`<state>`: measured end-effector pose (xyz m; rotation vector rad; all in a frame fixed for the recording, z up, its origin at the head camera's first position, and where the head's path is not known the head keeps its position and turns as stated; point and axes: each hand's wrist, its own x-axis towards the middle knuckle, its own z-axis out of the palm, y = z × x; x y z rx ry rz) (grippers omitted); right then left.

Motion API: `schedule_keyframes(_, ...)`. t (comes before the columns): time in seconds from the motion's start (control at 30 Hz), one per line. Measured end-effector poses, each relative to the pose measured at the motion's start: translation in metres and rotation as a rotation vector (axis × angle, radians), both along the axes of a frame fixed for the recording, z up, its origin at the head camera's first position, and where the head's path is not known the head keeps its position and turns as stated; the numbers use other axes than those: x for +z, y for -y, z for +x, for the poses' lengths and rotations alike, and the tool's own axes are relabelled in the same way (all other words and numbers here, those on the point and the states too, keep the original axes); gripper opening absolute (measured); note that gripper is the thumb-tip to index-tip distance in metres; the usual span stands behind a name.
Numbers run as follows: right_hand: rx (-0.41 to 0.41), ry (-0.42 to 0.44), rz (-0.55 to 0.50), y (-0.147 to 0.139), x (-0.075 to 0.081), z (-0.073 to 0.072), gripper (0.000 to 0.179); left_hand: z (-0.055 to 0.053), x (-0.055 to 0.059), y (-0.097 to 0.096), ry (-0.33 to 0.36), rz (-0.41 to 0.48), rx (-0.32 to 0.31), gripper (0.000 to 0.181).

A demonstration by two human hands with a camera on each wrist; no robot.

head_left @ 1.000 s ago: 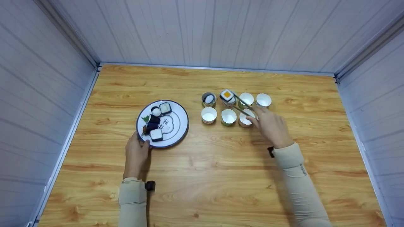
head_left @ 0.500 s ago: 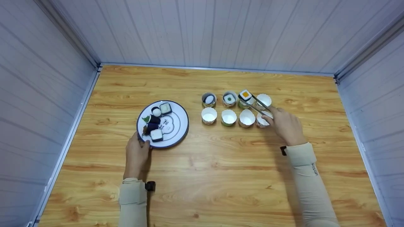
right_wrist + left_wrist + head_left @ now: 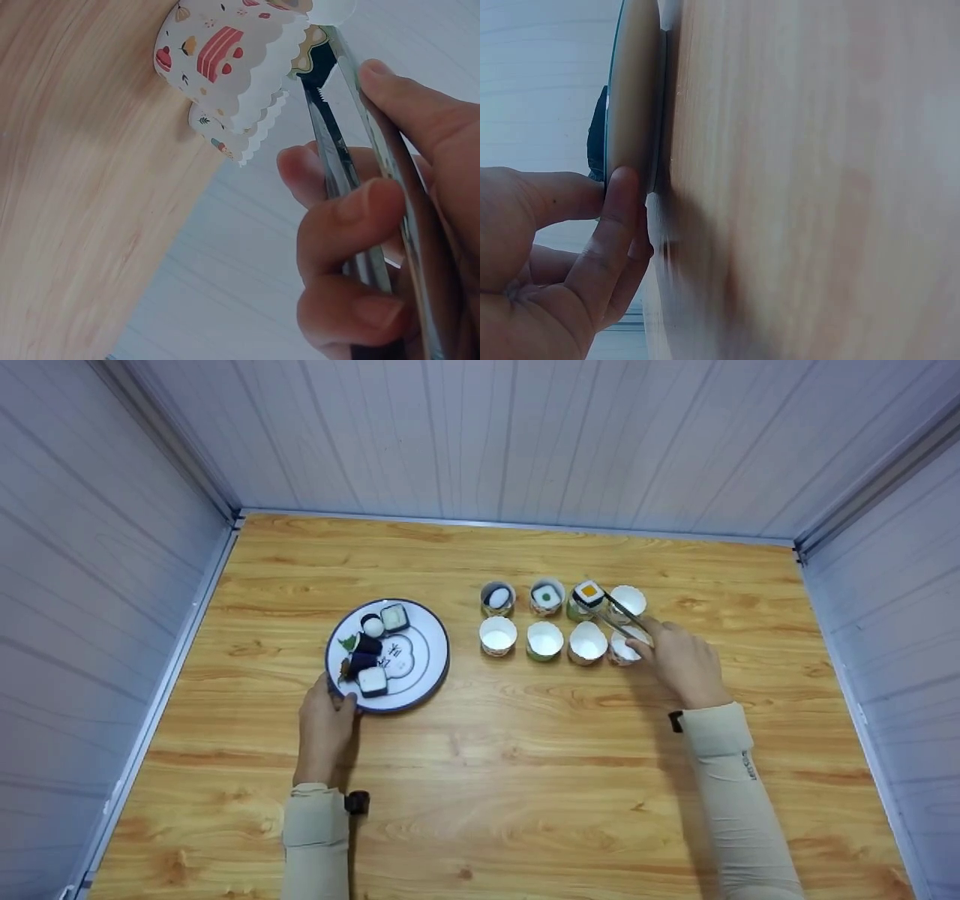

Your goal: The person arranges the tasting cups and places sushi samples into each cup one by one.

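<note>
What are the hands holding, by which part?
Left hand: plate, pinched at its rim. Right hand: tongs, gripped by their arms, tips at a sushi piece.

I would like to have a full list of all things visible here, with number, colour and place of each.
Wood-grain table: 1, yellowish brown, under everything.
Panelled walls: 3, pale bluish grey, behind, left and right.
Round blue-rimmed plate: 1, white, table's left half.
Mixed sushi-like pieces: at least 5, black and white, on the plate.
Scalloped paper cups: 8, white inside, two rows of four, right of the plate.
Cupped sushi-like pieces: 2, black and white, back row's two leftmost cups.
Orange-centred sushi-like piece: 1, black and white, at third back cup.
Metal tongs: 1, silver, at that piece.
Fabric sleeves: 2, beige, forearms.
Left hand: 1, bare, gripping the plate.
Right hand: 1, bare, holding the tongs.
</note>
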<state>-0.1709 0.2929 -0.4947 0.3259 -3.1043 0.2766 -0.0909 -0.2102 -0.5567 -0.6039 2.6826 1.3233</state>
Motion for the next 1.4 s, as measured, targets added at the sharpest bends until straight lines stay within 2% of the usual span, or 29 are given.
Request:
schedule_keyframes(0.3, -0.002, 0.014, -0.005, 0.002, 0.005, 0.0, 0.045, 0.004, -0.003, 0.001, -0.062, -0.015, -0.016, 0.052)
schedule_keyframes(0.53, 0.002, 0.004, -0.014, 0.009, 0.004, 0.002, 0.046, 0.002, -0.001, 0.001, -0.023, 0.021, -0.008, 0.055)
schedule_keyframes(0.7, 0.028, -0.014, -0.035, 0.022, 0.002, 0.004, 0.044, 0.001, -0.001, 0.002, -0.011, 0.015, -0.005, 0.054)
schedule_keyframes(1.0, 0.139, -0.11, -0.02, 0.066, 0.004, 0.012, 0.052, 0.001, -0.001, 0.002, -0.019, 0.009, -0.017, 0.055)
schedule_keyframes(1.2, 0.228, -0.092, -0.003, 0.104, 0.007, 0.024, 0.053, 0.001, -0.002, 0.002, -0.041, 0.009, -0.025, 0.055)
schedule_keyframes(1.4, 0.321, -0.045, -0.041, 0.141, 0.0, 0.032, 0.053, 0.0, -0.001, 0.002, -0.014, 0.009, -0.015, 0.056)
